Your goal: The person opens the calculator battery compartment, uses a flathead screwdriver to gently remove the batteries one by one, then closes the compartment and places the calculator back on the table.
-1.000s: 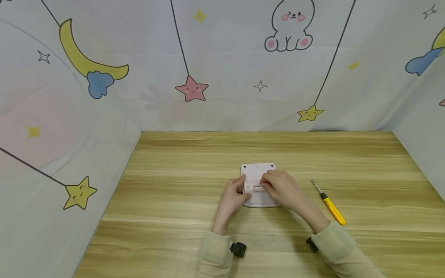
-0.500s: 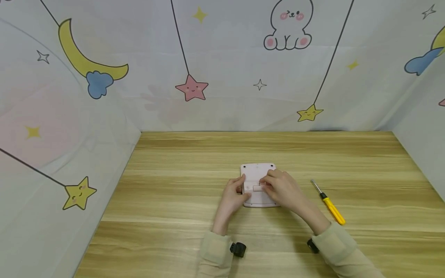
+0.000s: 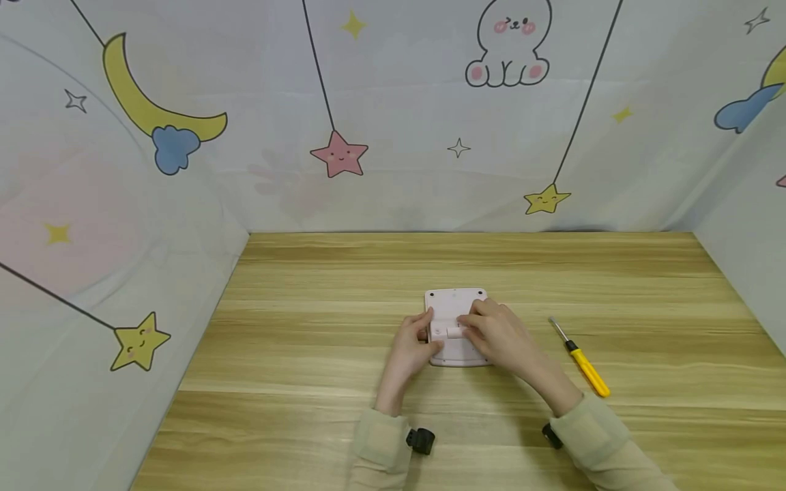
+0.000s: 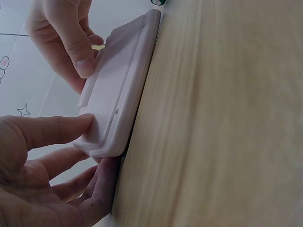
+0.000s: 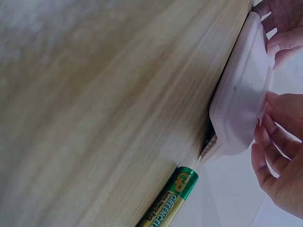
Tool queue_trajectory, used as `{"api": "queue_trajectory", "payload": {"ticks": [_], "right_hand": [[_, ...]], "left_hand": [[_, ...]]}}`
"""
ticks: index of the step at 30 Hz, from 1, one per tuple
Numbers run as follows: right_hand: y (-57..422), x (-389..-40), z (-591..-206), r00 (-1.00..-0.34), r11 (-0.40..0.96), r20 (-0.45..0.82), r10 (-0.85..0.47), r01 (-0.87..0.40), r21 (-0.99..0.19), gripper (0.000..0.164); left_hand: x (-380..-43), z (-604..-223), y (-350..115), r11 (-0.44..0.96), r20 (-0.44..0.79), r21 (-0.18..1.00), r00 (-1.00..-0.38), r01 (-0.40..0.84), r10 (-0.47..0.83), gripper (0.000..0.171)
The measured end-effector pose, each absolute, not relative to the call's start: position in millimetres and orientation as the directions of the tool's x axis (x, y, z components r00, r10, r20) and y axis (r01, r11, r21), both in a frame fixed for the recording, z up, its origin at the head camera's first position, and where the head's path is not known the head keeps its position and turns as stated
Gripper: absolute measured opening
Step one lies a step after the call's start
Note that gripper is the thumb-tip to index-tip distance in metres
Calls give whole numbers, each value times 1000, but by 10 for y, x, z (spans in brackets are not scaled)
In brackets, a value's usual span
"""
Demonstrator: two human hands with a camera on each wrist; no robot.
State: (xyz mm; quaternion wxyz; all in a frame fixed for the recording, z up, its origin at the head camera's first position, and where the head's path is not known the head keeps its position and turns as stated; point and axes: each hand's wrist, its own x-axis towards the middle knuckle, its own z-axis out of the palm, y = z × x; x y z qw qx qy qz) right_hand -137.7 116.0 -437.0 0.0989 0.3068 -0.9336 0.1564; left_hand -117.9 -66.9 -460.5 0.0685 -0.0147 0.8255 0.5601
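Note:
A pale pink calculator-like device point(image 3: 443, 307) lies back side up on the wooden table. My left hand point(image 3: 413, 344) grips its left end, thumb on the back and fingers around the edge. In the left wrist view, the left thumb point(image 4: 71, 128) presses near the device's corner. My right hand point(image 3: 500, 335) is over the right half of the back, pinching a small pink battery cover point(image 3: 453, 333) at the middle of the device. The right wrist view shows this thin cover point(image 5: 266, 92) slightly raised, between thumb and fingers. The compartment beneath is hidden.
A yellow-handled screwdriver point(image 3: 587, 372) lies to the right, its tip pointing away. A green and gold battery point(image 5: 174, 196) lies beside the device, hidden in the head view by my right hand. Printed white cloth point(image 3: 399, 198) walls the table at the back and sides.
My right fingers and the battery cover have shifted very slightly. The left hand, the device and the screwdriver have stayed in place.

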Motion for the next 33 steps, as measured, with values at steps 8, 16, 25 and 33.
{"api": "queue_trajectory", "payload": {"ticks": [8, 16, 25, 33], "right_hand": [[1147, -1365, -4360, -812, 780, 236, -534, -581, -233, 19], [1140, -1367, -4377, -809, 782, 229, -542, -585, -215, 21], [1134, -1350, -4392, -789, 785, 240, -565, -604, -135, 25], [1110, -1276, -4437, -753, 792, 273, -599, -607, 64, 26]], "left_hand": [[-1187, -4626, -672, 367, -128, 925, -990, -101, 51, 64], [-1190, -4636, -669, 373, -125, 923, -991, -96, 54, 64], [-1187, -4632, -671, 380, -125, 920, -991, -95, 55, 64], [-1190, -4634, -669, 372, -126, 923, -991, -97, 53, 64]]}}
